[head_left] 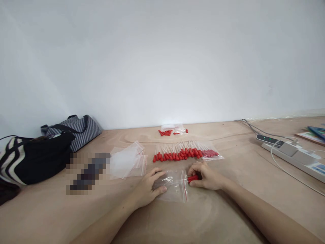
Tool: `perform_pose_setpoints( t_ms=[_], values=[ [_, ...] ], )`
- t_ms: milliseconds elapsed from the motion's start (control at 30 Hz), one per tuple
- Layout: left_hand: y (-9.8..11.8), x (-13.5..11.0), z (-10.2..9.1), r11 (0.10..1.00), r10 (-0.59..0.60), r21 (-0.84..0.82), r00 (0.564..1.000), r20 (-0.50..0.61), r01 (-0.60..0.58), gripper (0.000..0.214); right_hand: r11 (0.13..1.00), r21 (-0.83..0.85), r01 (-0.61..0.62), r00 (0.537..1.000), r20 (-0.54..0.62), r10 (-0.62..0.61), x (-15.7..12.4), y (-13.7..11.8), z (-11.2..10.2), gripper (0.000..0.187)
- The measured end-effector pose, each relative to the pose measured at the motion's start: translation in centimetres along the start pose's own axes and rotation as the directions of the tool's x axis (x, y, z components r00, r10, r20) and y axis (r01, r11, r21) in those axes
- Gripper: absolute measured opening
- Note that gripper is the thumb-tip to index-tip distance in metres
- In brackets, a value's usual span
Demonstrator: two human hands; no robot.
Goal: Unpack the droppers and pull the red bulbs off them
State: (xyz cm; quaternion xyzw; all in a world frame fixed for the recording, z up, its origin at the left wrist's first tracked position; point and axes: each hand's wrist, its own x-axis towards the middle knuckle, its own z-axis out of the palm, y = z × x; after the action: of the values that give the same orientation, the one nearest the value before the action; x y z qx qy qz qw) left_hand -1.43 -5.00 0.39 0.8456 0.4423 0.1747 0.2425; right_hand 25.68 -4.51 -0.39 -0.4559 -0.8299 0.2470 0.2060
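Your left hand [154, 186] steadies the bag [172, 196]; your right hand [204, 176] has red pieces [193, 178] at its mouth.
Spare bags [124, 162] lie at ten o'clock from your left hand, whose fingers are spread wide, resting on the bag. It lies flat on the counter [162, 223], red-tipped sticks [177, 154] at twelve o'clock; at three, your right fingers curl closed around the pieces. You seem to be lining them up; the next move would call for a parted mouth.

We see a bare left hand [149, 189], a bare right hand [208, 177], slim uncovered forearms [256, 205] and a small spot [123, 207] on the left one.
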Motion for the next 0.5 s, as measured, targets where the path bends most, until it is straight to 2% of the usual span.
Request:
perform_pose_setpoints(
  t_ms=[100, 167, 300, 400, 467, 500],
  values=[
    [-0.1, 0.1, 0.0, 0.998, -0.011, -0.059, 0.998, -0.061, 0.007, 0.045, 0.998, 0.026, -0.064, 0.997, 0.043, 0.063, -0.3, 0.5, -0.9, 0.018],
    [-0.2, 0.1, 0.0, 0.995, -0.051, -0.089, 0.988, -0.145, 0.038, 0.045, 0.996, 0.035, -0.077, 0.994, 0.08, 0.074, -0.6, 1.0, -1.7, 0.016],
    [-0.7, 0.3, -0.5, 0.976, -0.168, -0.188, 0.934, -0.314, 0.112, 0.036, 0.991, 0.106, -0.085, 0.995, 0.053, 0.08, -0.9, 1.9, -2.9, 0.015],
    [-1.2, 0.4, -2.0, 0.948, -0.229, -0.287, 0.924, -0.308, 0.139, 0.029, 0.976, 0.211, -0.055, 0.998, 0.0, 0.057, -0.8, 2.4, -3.2, 0.013],
    [-1.6, 0.4, -3.6, 0.925, -0.267, -0.343, 0.922, -0.282, 0.163, 0.029, 0.952, 0.304, -0.022, 0.996, -0.077, 0.047, -0.6, 2.5, -3.2, 0.017],
    [-1.9, 0.3, -4.4, 0.913, -0.304, -0.363, 0.904, -0.3, 0.186, 0.031, 0.938, 0.348, 0.0, 0.99, -0.135, 0.05, -0.5, 2.5, -3.1, 0.02]
  ],
)
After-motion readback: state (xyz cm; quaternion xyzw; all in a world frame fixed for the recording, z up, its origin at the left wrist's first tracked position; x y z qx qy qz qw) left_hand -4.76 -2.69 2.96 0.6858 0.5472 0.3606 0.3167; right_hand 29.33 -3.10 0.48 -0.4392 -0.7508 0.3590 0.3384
